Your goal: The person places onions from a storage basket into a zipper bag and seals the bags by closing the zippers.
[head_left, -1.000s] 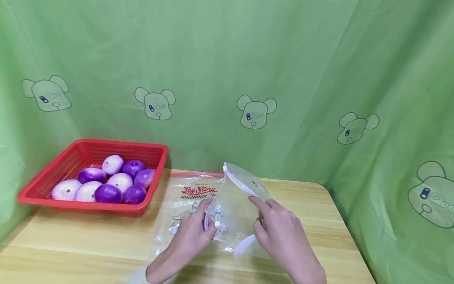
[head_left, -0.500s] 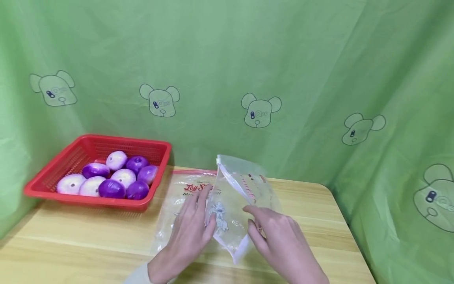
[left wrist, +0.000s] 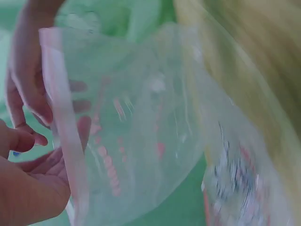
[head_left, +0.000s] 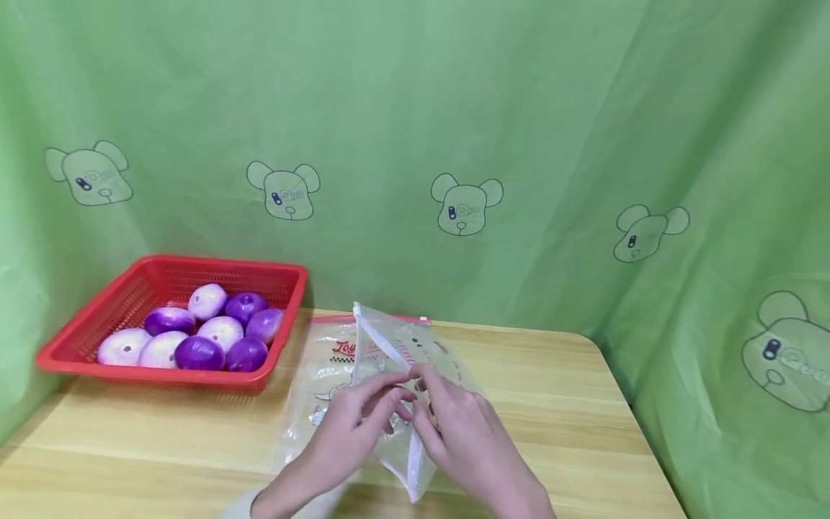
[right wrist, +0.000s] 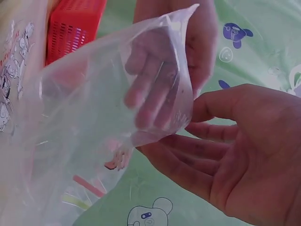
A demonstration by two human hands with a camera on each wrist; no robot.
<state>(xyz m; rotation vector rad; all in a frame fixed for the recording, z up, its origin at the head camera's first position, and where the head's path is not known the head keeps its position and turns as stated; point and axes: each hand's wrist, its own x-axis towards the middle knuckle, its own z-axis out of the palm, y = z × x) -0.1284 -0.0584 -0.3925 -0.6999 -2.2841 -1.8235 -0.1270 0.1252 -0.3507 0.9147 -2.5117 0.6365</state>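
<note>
A clear zip bag [head_left: 424, 346] with a white zip strip and pink print stands raised between both hands, its mouth parted. My left hand [head_left: 353, 425] has its fingers inside the mouth; in the right wrist view they show through the plastic, fairly straight. My right hand [head_left: 470, 436] pinches the bag's rim between thumb and fingers, as the right wrist view shows. Under the raised bag lies another clear bag [head_left: 318, 371] with a red zip strip, red lettering and line-drawn figures.
At the left, a red plastic basket [head_left: 145, 380] holds several purple and whitish onions [head_left: 199, 353]. The wooden table [head_left: 551, 404] runs back to a green curtain [head_left: 551, 108] printed with bear heads, which also hangs along the right side.
My hands have come closer together. The left hand went from the bag's edge, over the lower bag, to inside the mouth. The raised bag and right hand moved left.
</note>
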